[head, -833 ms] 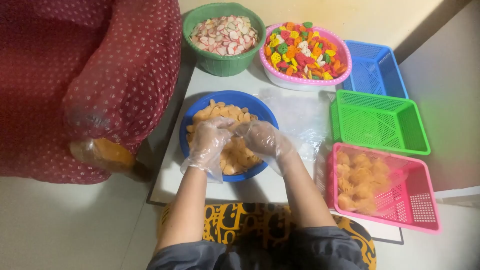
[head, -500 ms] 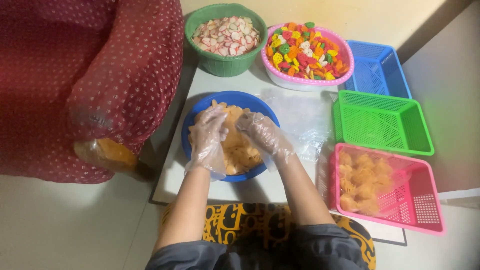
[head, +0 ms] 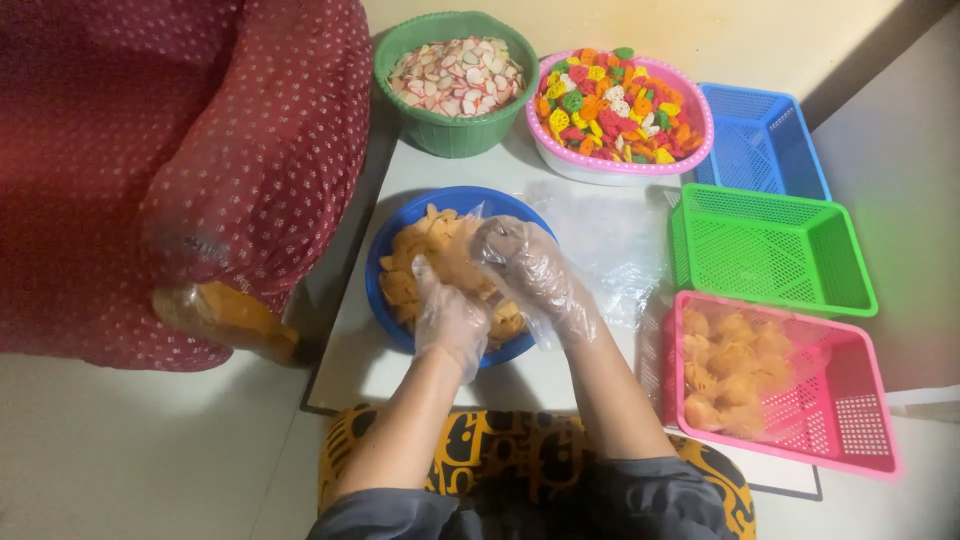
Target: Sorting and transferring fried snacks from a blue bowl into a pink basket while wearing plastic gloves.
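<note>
Home living room floor: red dotted sofa arm point(head: 250, 150), low white table point(head: 440, 370), bowls and plastic baskets of snacks.

Soft, even indoor light from above; faint shadows under the blue bowl point(head: 395, 235) on the bench point(head: 370, 365). Mild glare on plastic gloves; edges slightly soft.

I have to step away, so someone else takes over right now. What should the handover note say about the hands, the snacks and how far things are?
Left hand: gloved, in the blue bowl, on the orange crackers.
Right hand: gloved, over the same bowl, fingers curled on crackers; grip unclear.
Done: the pink basket holds clear bags of orange crackers.
Left: the blue bowl is not yet emptied; the green basket and blue basket hold nothing. The green bowl and pink bowl are full.
</note>
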